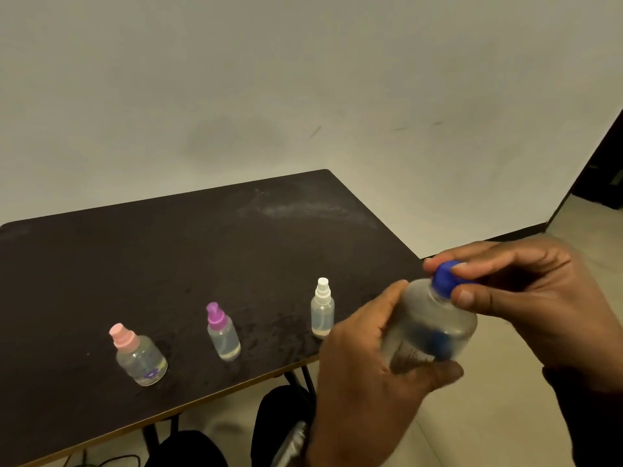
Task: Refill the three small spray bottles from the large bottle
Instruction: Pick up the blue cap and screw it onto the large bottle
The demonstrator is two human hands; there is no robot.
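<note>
At lower right of the frame, our left hand (364, 372) wraps the large bottle (435, 325) while our right hand (526, 291) pinches its blue cap (446, 278) (likely unscrewing). Next we must uncap a spray bottle (322, 308), lower centre.

Dim, soft focus, wide-angle edge distortion.

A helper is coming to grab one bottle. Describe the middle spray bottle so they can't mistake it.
On the dark table, three small bottles stand in a row near the front edge. The middle spray bottle sits between the pink-capped bottle and the white-capped bottle. It alone has a purple top.
</note>
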